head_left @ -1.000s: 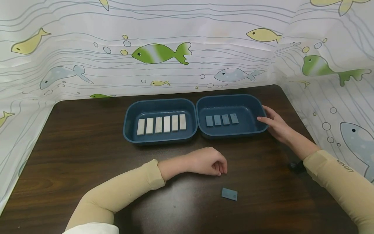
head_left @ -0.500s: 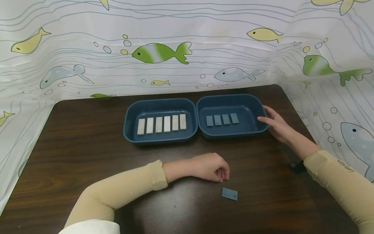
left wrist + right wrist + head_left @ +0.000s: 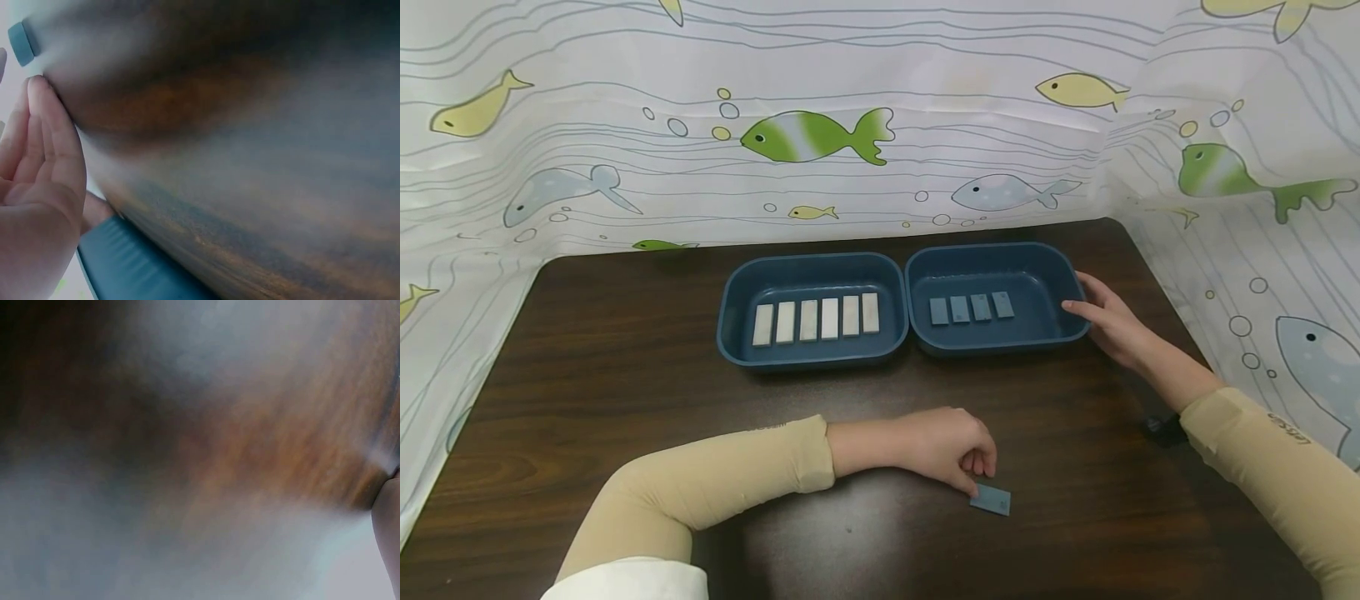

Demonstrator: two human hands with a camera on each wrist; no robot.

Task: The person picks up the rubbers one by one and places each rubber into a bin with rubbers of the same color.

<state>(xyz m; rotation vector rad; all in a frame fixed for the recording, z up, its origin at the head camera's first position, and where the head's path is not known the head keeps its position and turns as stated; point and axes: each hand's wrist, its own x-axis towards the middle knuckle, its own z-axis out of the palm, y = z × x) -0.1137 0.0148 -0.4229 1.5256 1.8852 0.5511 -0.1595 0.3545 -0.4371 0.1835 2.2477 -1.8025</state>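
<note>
On the brown table, a flat blue-grey tile (image 3: 991,500) lies in front of my left hand (image 3: 943,446). The fingers of that hand are bent loosely, and the thumb tip is at the tile's left corner. Seen from the left wrist, the tile (image 3: 22,44) lies just beyond my left hand (image 3: 47,156), and nothing is in its grip. My right hand (image 3: 1112,321) holds the right end of a blue plastic bin (image 3: 1000,344), with the thumb over the rim. Inside this bin several small blue-grey tiles (image 3: 981,307) lie in a row.
A second blue bin (image 3: 812,362) stands against the first on its left and contains a row of several white tiles (image 3: 829,319). Behind the dark wood table (image 3: 587,375) hangs a white sheet (image 3: 1000,50) printed with fish. The right wrist view is mostly blurred tabletop.
My left hand has moved toward the front of the table and slightly right, down to the loose tile. My right hand has stayed on the bin.
</note>
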